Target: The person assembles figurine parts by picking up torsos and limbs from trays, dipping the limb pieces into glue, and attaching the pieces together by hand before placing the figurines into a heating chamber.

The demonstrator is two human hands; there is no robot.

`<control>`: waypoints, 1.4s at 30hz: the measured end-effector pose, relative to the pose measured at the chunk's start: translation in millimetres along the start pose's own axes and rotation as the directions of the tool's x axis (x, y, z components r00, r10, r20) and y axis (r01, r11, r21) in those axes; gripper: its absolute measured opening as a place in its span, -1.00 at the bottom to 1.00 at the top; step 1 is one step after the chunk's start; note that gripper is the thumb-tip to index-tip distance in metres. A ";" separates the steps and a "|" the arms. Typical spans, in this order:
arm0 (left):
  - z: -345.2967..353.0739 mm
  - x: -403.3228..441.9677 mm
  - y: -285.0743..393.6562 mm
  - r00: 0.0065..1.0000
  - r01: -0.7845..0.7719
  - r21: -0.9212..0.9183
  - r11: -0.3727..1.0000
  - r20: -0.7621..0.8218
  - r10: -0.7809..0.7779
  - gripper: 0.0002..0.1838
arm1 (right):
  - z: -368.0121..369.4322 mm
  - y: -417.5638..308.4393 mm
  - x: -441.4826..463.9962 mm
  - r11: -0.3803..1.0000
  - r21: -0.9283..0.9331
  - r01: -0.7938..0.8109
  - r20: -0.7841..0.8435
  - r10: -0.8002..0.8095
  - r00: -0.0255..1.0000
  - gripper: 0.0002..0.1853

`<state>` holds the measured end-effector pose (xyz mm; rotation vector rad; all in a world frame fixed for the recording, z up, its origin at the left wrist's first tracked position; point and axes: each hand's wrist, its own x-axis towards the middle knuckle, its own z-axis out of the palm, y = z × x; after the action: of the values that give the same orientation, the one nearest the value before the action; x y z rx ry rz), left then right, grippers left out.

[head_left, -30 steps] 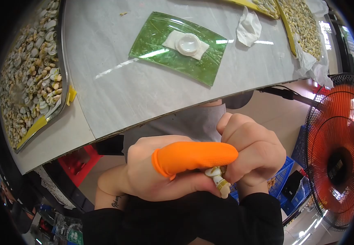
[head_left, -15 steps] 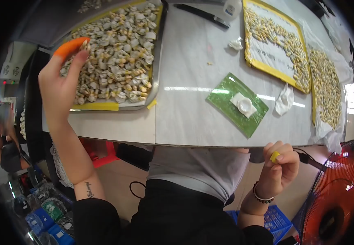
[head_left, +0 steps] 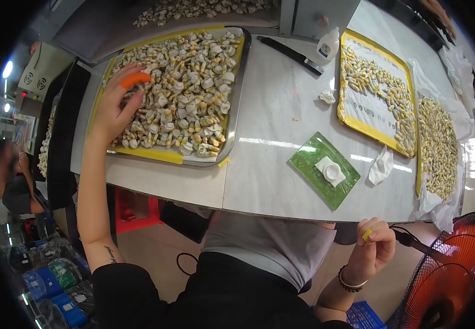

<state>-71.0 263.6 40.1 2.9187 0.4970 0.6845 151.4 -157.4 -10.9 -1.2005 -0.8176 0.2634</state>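
Observation:
My left hand point(head_left: 118, 101) rests over the left tray, an orange sleeve point(head_left: 134, 80) on one finger. Its thumb and sleeved finger are apart, at the heaped small whitish pieces with yellow-orange ends point(head_left: 180, 96). No piece clearly shows in its grasp. The tray point(head_left: 236, 88) has a metal rim and yellow edging. Just off the table's front edge, my right hand point(head_left: 374, 249) is closed, thumb and fingertip pressed around a small yellow piece point(head_left: 367, 234). Nearest to it on the table is a green plate point(head_left: 317, 164) bearing a small white round cup point(head_left: 332, 172) on white paper.
At the right are a yellow-edged tray point(head_left: 374, 131) and another heap of small yellowish pieces point(head_left: 437, 148). A dark flat tool point(head_left: 290, 55), a white bottle point(head_left: 328, 45) and crumpled tissue point(head_left: 381, 166) lie on the table. An orange fan point(head_left: 456, 274) stands lower right; a person point(head_left: 15, 175) sits far left.
The view has tilted up, so the table appears lower and farther right. My left hand has come down onto the pieces, thumb and sleeved finger apart. My right hand keeps its pinch.

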 end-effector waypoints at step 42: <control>54.6 -15.8 242.6 0.511 0.847 -0.317 -0.427 0.710 0.485 -0.53 | -64.2 25.9 164.8 0.088 -0.915 0.393 0.403 0.176 0.898 -0.90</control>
<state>10.5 28.5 26.5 0.6834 0.2286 -0.4235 315.4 -97.5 27.1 -2.4706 -1.6181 -0.3168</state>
